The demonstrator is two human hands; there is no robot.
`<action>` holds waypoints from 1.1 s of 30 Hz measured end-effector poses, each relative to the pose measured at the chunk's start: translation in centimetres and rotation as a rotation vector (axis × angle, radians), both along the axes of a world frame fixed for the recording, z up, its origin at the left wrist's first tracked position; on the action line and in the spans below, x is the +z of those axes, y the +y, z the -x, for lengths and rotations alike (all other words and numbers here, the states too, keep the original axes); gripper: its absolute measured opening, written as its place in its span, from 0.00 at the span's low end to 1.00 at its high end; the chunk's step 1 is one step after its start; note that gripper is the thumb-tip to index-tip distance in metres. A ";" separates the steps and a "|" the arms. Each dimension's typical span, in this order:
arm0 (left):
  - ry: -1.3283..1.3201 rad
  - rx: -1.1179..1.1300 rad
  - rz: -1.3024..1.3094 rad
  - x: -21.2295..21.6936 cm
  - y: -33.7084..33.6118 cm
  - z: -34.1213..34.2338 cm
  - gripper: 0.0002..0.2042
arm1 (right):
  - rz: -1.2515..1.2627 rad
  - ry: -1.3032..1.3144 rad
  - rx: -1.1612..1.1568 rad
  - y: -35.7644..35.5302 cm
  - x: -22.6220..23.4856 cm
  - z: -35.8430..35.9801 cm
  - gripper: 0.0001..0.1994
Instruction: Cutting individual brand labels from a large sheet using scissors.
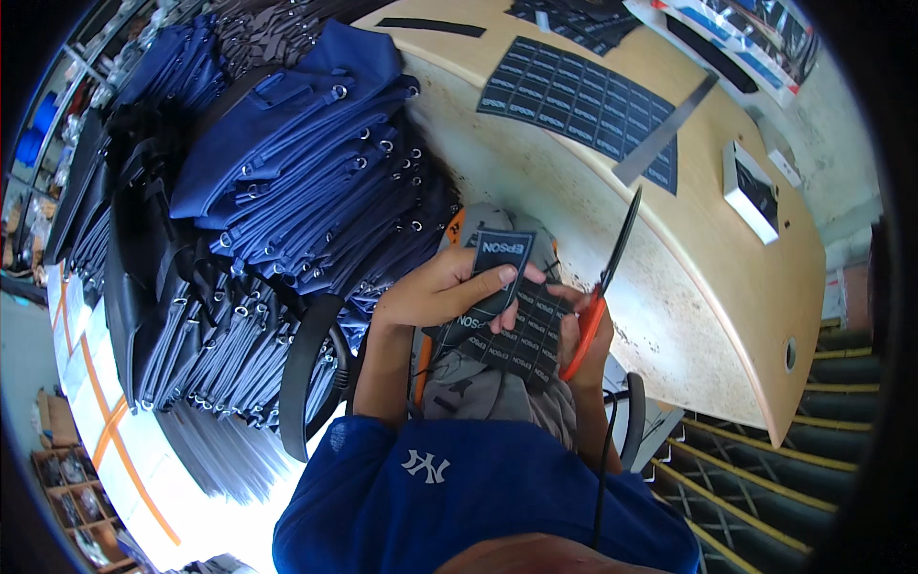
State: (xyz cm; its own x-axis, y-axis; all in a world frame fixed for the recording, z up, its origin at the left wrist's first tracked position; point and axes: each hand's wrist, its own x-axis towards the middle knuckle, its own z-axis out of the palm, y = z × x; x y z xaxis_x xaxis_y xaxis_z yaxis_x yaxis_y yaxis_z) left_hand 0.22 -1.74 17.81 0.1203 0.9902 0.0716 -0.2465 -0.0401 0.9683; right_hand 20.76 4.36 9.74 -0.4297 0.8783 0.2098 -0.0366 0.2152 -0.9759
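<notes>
My left hand [435,292] is closed around a small stack of cut black labels with pale lettering [503,251], the thumb pressed on the top one. A larger uncut black label sheet [521,349] lies over my lap, just under that hand. In my right hand [595,340] is a pair of scissors [585,335] with orange handles, its dark blades pointing up and away from me. The right fingertips reach the edge of the label sheet, and whether they pinch it I cannot tell.
A tall pile of blue and black bags with metal rings [316,182] stands at the left. On the curved wooden table [708,258] ahead lie another printed label sheet [574,100], a metal ruler [665,129] and a small white box [751,191]. Chair armrests [311,373] flank me.
</notes>
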 end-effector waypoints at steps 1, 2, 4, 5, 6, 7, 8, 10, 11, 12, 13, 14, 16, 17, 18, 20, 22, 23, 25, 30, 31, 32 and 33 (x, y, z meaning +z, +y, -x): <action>0.072 -0.109 0.015 -0.3 0.2 0.0 0.15 | 0.130 0.180 0.077 -0.3 1.4 0.6 0.15; 0.137 -0.218 0.027 -0.7 0.4 0.1 0.15 | 0.256 0.358 0.152 -0.5 2.7 1.1 0.14; 0.141 -0.304 0.083 -1.3 0.5 -0.2 0.14 | 0.261 0.277 0.148 -0.4 4.0 1.5 0.14; 0.217 -0.379 0.082 -1.5 0.7 -0.3 0.13 | 0.257 0.201 0.163 -0.3 4.3 1.6 0.14; 0.294 -0.452 0.079 -1.8 0.7 -0.4 0.12 | 0.271 0.204 0.144 -0.1 4.4 1.8 0.14; 0.291 -0.472 0.092 -2.6 0.6 -0.6 0.12 | 0.293 0.176 0.149 0.0 4.5 1.9 0.14; 0.333 -0.356 0.026 -3.6 0.5 -0.9 0.11 | 0.313 0.149 0.154 0.2 4.4 2.1 0.14; 0.374 -0.259 -0.032 -4.9 0.0 -2.1 0.12 | 0.326 0.203 0.131 0.4 3.9 2.2 0.13; 0.225 -0.050 0.009 -4.9 -0.4 -3.2 0.15 | 0.333 0.167 0.122 0.4 3.9 2.1 0.13; 0.078 0.160 0.052 -4.9 -0.9 -3.9 0.19 | 0.340 0.131 0.115 0.5 3.9 2.0 0.12; -0.037 0.197 0.088 -4.7 -1.3 -4.3 0.26 | 0.365 0.171 0.110 0.6 3.8 2.0 0.12; -0.033 0.183 0.097 -4.8 -1.6 -4.6 0.26 | 0.373 0.176 0.096 0.8 3.3 1.9 0.12; -0.062 0.276 0.004 -4.9 -1.8 -5.0 0.27 | 0.268 0.109 0.065 1.1 1.9 1.8 0.14; -0.061 0.270 0.012 -5.1 -2.0 -4.8 0.27 | 0.276 0.110 0.058 1.1 2.1 1.8 0.14; 0.040 0.229 0.013 -5.5 -2.2 -4.4 0.27 | 0.265 0.051 0.072 1.2 2.6 1.8 0.15; 0.139 0.183 0.018 -5.7 -2.4 -3.8 0.26 | 0.260 -0.010 0.082 1.2 3.4 1.6 0.16; 0.190 0.177 0.022 -5.8 -2.2 -3.5 0.23 | 0.264 0.054 0.173 1.2 3.8 1.5 0.15; 0.189 0.178 0.027 -5.7 -2.2 -3.4 0.23 | 0.268 0.053 0.175 1.3 3.8 1.1 0.15; 0.175 0.210 0.012 -5.5 -2.1 -3.2 0.26 | 0.288 0.014 0.446 1.9 3.4 -0.4 0.18; 0.180 0.218 -0.002 -5.3 -2.2 -1.5 0.31 | 0.075 -0.162 0.496 1.3 1.1 -3.1 0.39; 0.180 0.214 0.007 -5.3 -2.2 -1.1 0.31 | 0.162 -0.240 0.545 1.2 1.4 -3.8 0.40; 0.178 0.207 0.016 -5.3 -2.2 -0.6 0.31 | 0.248 -0.318 0.590 1.2 1.8 -4.5 0.41; 0.193 0.200 0.028 -5.1 -2.2 -0.1 0.31 | 0.251 -0.322 0.601 1.0 1.9 -5.2 0.41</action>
State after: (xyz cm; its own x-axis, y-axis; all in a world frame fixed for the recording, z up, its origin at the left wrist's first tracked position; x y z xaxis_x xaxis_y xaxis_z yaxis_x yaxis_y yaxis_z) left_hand 0.35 -3.94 12.69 -0.0690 0.9969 0.0386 -0.0474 -0.0420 0.9980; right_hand 25.95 5.36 11.60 -0.8598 0.4757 -0.1855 0.2195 0.0164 -0.9755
